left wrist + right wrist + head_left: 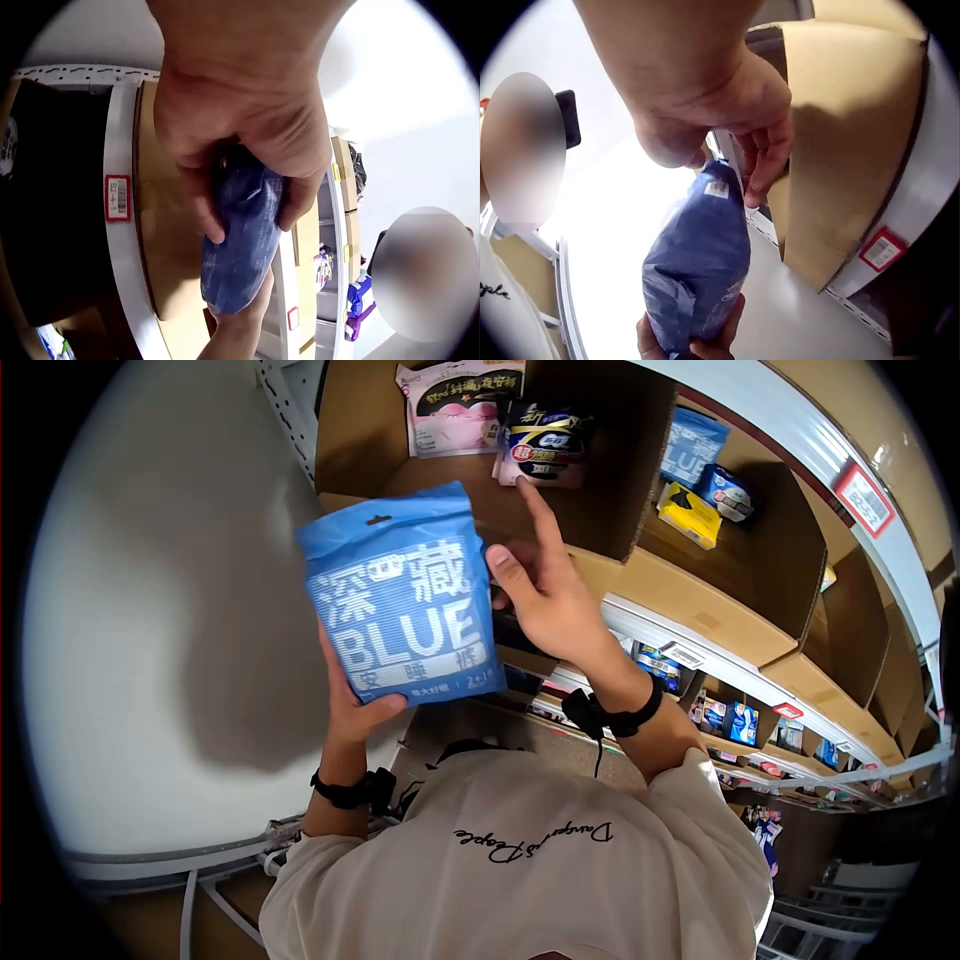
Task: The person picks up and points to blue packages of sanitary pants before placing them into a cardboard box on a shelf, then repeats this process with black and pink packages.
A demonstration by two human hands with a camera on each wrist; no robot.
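Note:
A blue soft pack [400, 605] with white lettering, including the word BLUE, is held up in front of the shelf, its printed face toward the head camera. My left hand [350, 702] grips it from below, thumb on the front and the other fingers behind. In the left wrist view, thumb and fingers straddle the pack [244, 232] edge-on. Beside the pack's right edge is my right hand [555, 595], index finger extended toward the shelf and thumb near the pack. From the right wrist, the pack's upper end [718, 169] shows between thumb and fingers.
Ahead, a cardboard shelf box [570, 525] holds a pink pack [455, 410] and a dark purple pack [545, 448]. The neighbouring box contains another blue pack [692, 445] and a yellow pack [690, 515]. A white wall [170, 610] stands left; lower shelves hold several packs.

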